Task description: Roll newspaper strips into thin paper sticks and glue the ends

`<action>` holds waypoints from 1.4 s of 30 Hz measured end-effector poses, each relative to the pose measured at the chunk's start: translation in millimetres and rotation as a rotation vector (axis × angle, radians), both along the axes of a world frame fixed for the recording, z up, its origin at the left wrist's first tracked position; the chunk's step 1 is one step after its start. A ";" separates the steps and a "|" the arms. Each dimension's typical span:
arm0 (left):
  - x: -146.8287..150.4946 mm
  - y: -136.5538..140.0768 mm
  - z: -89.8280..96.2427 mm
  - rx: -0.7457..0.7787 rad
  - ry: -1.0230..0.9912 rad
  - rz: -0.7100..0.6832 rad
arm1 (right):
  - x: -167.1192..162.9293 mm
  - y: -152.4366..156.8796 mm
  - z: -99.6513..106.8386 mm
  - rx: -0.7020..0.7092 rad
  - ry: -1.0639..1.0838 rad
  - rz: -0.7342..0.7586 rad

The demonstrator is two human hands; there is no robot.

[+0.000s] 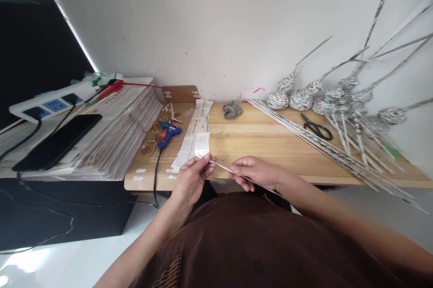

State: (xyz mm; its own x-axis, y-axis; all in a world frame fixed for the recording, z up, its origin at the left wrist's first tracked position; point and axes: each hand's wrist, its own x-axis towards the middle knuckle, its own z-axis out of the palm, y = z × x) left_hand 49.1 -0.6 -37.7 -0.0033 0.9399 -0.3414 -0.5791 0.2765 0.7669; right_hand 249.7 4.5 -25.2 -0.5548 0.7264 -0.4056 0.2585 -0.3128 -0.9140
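Between my two hands runs a thin rolled newspaper tube (221, 166), held just over the table's front edge. My left hand (194, 175) pinches its left end, where an unrolled flap of printed paper (202, 144) still spreads out. Farther along, my right hand (250, 173) has thumb and fingers closed on the tube, whose tail passes under the wrist to the right. Just beyond my left hand lie flat newspaper strips (191, 137). A blue glue gun (169, 136) rests to their left on brown cardboard.
Stacked newspapers (131, 130) at left carry a phone (59, 141) and power strip (54, 104). On the right lie a bundle of paper tubes (304, 132), scissors (317, 128) and several woven paper gourds (301, 98). A grey cloth scrunchie (232, 110) sits near the wall.
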 end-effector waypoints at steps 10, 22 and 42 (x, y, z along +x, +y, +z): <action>-0.8 0.6 2.8 0.015 0.011 -0.003 | -3.3 0.9 0.2 -0.018 0.050 0.011; -1.2 1.4 4.0 0.037 0.011 -0.014 | -8.5 -8.5 10.5 0.347 -0.200 -0.026; -4.2 0.8 -0.2 0.012 -0.063 -0.006 | -11.3 -6.1 4.2 0.299 -0.142 0.000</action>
State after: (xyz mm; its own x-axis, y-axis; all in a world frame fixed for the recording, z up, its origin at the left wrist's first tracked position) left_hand 44.9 0.2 -37.9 0.0240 0.9440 -0.3292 -0.6250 0.2711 0.7320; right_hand 238.4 -1.6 -21.0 -0.5084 0.8249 -0.2471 0.3897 -0.0356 -0.9203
